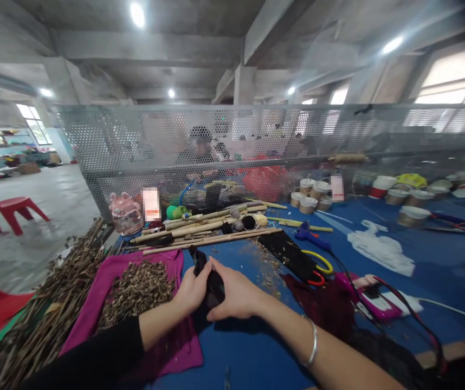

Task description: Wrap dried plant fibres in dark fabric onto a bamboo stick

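Both my hands meet around a piece of black cloth [215,290] above the blue tabletop [232,355]. My left hand [194,287] pinches its left side, and a twisted end of the cloth sticks up past the fingers. From the right, my right hand [236,292] cups the cloth between thumb and fingers. What the cloth may contain is hidden. Just left of my hands lies a magenta cloth [189,341] with a heap of dried, curled plant bits [139,292] on it.
Long dried stalks [49,309] line the left edge. Bamboo sticks [212,241] and yarn balls [250,222] lie ahead. To the right are scissors with a blue handle [311,236], a magenta power strip [382,303] with cables, white plastic [379,249] and several cups [308,205]. A perforated metal screen [155,146] stands behind.
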Tool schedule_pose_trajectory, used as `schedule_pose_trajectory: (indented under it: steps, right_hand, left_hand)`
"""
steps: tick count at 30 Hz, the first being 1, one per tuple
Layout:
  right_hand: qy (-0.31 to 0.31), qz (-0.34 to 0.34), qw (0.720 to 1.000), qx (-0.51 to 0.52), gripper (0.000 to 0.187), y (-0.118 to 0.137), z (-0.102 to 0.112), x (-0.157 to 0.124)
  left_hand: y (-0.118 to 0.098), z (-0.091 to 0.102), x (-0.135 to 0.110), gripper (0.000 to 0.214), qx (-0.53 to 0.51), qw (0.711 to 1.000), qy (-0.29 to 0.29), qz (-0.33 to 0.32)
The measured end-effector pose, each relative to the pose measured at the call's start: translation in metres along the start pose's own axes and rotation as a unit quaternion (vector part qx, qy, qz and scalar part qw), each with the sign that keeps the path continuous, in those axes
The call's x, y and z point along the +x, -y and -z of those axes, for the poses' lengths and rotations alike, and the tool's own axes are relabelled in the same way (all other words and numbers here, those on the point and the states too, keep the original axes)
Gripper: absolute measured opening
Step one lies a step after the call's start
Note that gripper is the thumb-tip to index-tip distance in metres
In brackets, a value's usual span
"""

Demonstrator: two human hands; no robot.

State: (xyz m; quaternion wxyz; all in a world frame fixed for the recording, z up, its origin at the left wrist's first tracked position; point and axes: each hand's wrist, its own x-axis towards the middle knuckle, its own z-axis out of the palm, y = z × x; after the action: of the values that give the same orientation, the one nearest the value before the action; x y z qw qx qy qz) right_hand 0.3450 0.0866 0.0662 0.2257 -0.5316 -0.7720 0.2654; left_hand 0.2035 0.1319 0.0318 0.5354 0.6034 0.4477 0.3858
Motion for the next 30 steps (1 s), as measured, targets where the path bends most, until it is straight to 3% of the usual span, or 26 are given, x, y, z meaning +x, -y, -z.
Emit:
schedule_pose_trajectory:
  steps: [3, 6, 9, 13, 15, 17, 20, 22, 25, 27, 30]
  right_hand:
    - [0.006, -0.027, 0.998, -0.058, 0.080, 0.006, 0.000, 0.002]
    - [-0.008, -0.035, 0.997, -0.071, 0.068, 0.011, -0.001, 0.004]
    - [-0.021, 0.002, 0.999, -0.029, 0.038, 0.011, -0.004, 0.004]
    - [-0.085, 0.011, 0.996, -0.001, 0.016, -0.001, -0.007, 0.003]
    - [-0.127, 0.002, 0.992, 0.021, 0.017, -0.011, -0.006, 0.003]
    - [-0.147, -0.008, 0.987, 0.070, 0.022, -0.021, -0.001, 0.004]
    - [-0.168, -0.005, 0.973, 0.155, 0.027, -0.030, 0.007, 0.006]
    - [-0.177, 0.026, 0.968, 0.174, 0.031, -0.029, 0.012, 0.006]
    - [-0.192, 0.096, 0.970, 0.114, 0.034, -0.021, 0.015, 0.001]
    - [-0.218, 0.154, 0.963, 0.040, 0.040, -0.013, 0.016, -0.004]
    - [-0.196, 0.222, 0.954, -0.048, 0.046, -0.003, 0.015, -0.010]
  left_hand:
    - [-0.001, -0.003, -0.016, 0.036, -0.057, 0.998, -0.022, -0.032]
    - [-0.013, -0.005, -0.027, 0.031, -0.022, 0.993, -0.018, -0.117]
    - [-0.027, -0.004, -0.029, 0.032, 0.040, 0.981, 0.027, -0.187]
    - [-0.041, 0.005, -0.020, 0.028, 0.046, 0.979, 0.068, -0.189]
    - [-0.044, 0.010, -0.014, 0.029, 0.039, 0.979, 0.074, -0.183]
    - [-0.043, 0.014, -0.009, 0.045, 0.035, 0.982, 0.101, -0.158]
    - [-0.037, 0.013, -0.001, 0.094, -0.010, 0.971, 0.219, -0.092]
    - [-0.035, 0.010, 0.004, 0.109, -0.065, 0.944, 0.314, -0.079]
    - [-0.037, 0.007, 0.008, 0.098, -0.094, 0.927, 0.349, -0.101]
    - [-0.043, 0.007, 0.007, 0.080, -0.045, 0.931, 0.350, -0.096]
    - [-0.051, 0.008, 0.000, 0.042, 0.071, 0.904, 0.411, -0.100]
